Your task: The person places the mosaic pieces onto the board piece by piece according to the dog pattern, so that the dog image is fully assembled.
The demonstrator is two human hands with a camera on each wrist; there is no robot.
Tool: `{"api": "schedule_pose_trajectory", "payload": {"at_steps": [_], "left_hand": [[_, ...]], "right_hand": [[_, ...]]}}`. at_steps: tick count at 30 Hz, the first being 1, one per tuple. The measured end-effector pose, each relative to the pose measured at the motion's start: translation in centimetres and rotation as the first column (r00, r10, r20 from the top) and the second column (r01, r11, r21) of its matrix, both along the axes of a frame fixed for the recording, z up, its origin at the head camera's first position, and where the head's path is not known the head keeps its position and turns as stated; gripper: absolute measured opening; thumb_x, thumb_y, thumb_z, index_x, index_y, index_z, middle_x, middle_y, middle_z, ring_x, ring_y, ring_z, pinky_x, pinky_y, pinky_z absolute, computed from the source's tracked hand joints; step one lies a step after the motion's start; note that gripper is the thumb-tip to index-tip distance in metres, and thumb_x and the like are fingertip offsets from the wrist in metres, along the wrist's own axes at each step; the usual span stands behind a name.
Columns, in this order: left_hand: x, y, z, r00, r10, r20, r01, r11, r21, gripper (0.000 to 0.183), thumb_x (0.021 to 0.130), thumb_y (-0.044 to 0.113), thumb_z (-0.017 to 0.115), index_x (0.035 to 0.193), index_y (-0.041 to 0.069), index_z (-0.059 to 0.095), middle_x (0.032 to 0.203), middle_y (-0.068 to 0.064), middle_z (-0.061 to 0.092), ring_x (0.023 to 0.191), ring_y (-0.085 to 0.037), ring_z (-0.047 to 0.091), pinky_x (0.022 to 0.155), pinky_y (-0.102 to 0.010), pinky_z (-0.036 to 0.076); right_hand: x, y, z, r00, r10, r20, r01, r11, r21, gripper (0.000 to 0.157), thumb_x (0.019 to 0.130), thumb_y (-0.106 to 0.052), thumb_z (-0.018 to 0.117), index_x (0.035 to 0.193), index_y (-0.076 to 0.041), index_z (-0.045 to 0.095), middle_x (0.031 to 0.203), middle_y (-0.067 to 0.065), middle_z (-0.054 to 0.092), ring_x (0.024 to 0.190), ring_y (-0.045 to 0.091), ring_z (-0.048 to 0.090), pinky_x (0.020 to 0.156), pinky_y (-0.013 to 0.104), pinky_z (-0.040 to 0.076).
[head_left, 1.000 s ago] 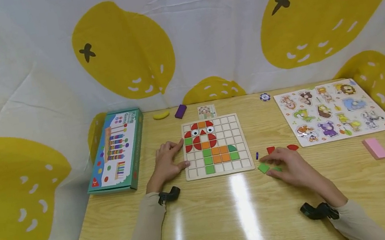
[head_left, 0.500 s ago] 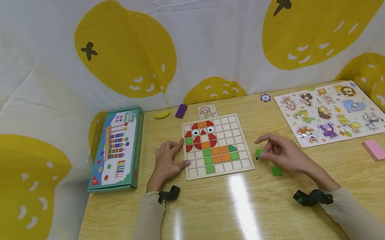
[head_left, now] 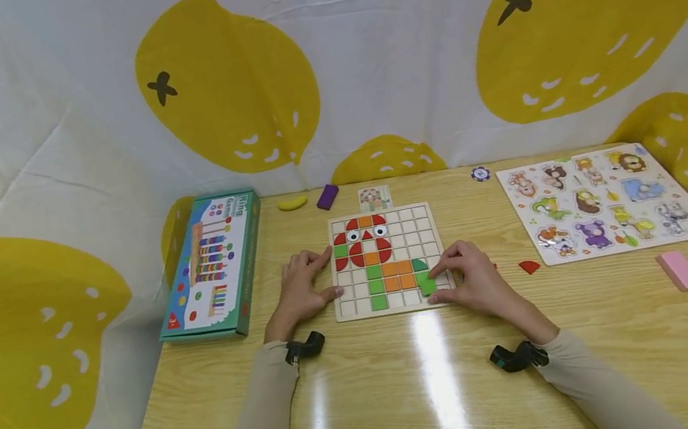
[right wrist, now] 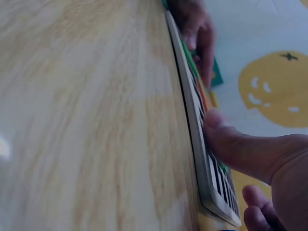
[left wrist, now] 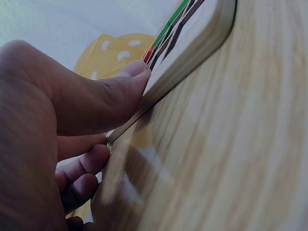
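Note:
A square wooden grid board (head_left: 358, 306) lies flat on the table, partly filled with red, orange and green tiles that form a bird-like figure. My left hand (head_left: 299, 288) rests at the board's left edge, thumb and index finger touching it. In the left wrist view the thumb (left wrist: 113, 98) lies against the board's rim (left wrist: 199, 45). Over the right part of the grid, my right hand (head_left: 475, 280) pinches a green square tile (head_left: 427, 286), which sits askew at the cells below a dark green quarter-round tile (head_left: 419, 264). In the right wrist view that tile is mostly hidden behind the thumb (right wrist: 231, 144).
A pattern card (head_left: 375, 199) lies behind the board. Around it are a game box (head_left: 209, 272), a yellow banana-shaped piece (head_left: 293, 203), a purple block (head_left: 327, 197), a chip (head_left: 480, 174), an animal puzzle (head_left: 606, 205), a red quarter-round tile (head_left: 529, 266) and a pink block (head_left: 680, 270).
My right hand has picked up a green square tile from the table right of the board and carried it left onto the grid. My left hand has stayed at the board's edge.

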State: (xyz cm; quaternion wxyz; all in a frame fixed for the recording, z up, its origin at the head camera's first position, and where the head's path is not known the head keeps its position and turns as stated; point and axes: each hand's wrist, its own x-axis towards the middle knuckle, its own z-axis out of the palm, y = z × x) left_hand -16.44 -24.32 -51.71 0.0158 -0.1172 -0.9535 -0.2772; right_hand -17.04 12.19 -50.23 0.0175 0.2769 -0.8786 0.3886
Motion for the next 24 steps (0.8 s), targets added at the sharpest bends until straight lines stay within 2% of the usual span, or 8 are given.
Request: {"api": "schedule_pose_trajectory", "payload": {"at_steps": [5,9,12,17,24], "left_hand": [[0.09,0.03,0.17,1.000,-0.001,0.002,0.001,1.000,0.003,0.085,0.080,0.044,0.077,0.152,0.020,0.040,0.118,-0.007,0.050,0.103,-0.024,0.040,0.088,-0.042,0.025],[0.09,0.03,0.19,1.000,0.004,0.007,-0.004,1.000,0.008,0.086,0.079,0.044,0.078,0.152,0.021,0.040,0.118,-0.007,0.050,0.103,-0.024,0.039,0.089,-0.043,0.025],[0.05,0.02,0.15,1.000,0.007,0.009,-0.007,1.000,0.009,0.086,0.079,0.044,0.078,0.152,0.021,0.040,0.118,-0.006,0.050,0.104,-0.024,0.039,0.089,-0.042,0.025],[-0.06,0.02,0.07,1.000,0.009,0.018,-0.009,1.000,0.005,0.086,0.079,0.045,0.078,0.153,0.023,0.039,0.119,-0.005,0.050,0.104,-0.024,0.039,0.089,-0.041,0.024],[-0.09,-0.08,-0.04,1.000,0.014,0.028,-0.014,1.000,-0.001,0.085,0.080,0.045,0.077,0.153,0.024,0.038,0.120,-0.005,0.050,0.105,-0.024,0.039,0.089,-0.041,0.024]], "right_hand": [[0.25,-0.28,0.21,1.000,0.009,-0.012,-0.009,1.000,0.015,0.036,0.061,-0.033,0.095,0.089,-0.018,0.079,0.102,0.003,0.054,0.098,0.021,0.044,0.084,0.039,0.032],[0.31,-0.25,0.35,0.999,0.029,-0.015,-0.029,0.999,-0.018,0.028,0.065,-0.027,0.093,0.087,-0.017,0.080,0.101,0.003,0.057,0.096,0.019,0.044,0.082,0.038,0.031],[0.40,-0.27,0.18,0.998,0.050,-0.024,-0.050,0.999,-0.004,0.021,0.069,-0.026,0.091,0.085,-0.017,0.080,0.100,0.003,0.058,0.095,0.018,0.044,0.081,0.037,0.031],[0.54,-0.39,0.15,0.998,0.049,-0.041,-0.049,0.999,0.012,0.022,0.069,-0.025,0.091,0.087,-0.018,0.081,0.101,0.002,0.059,0.095,0.017,0.044,0.081,0.037,0.032],[0.68,-0.49,0.44,0.997,0.074,-0.009,-0.074,0.997,0.017,0.013,0.072,-0.016,0.088,0.082,-0.019,0.081,0.102,0.006,0.061,0.097,0.020,0.046,0.082,0.039,0.033]]}}
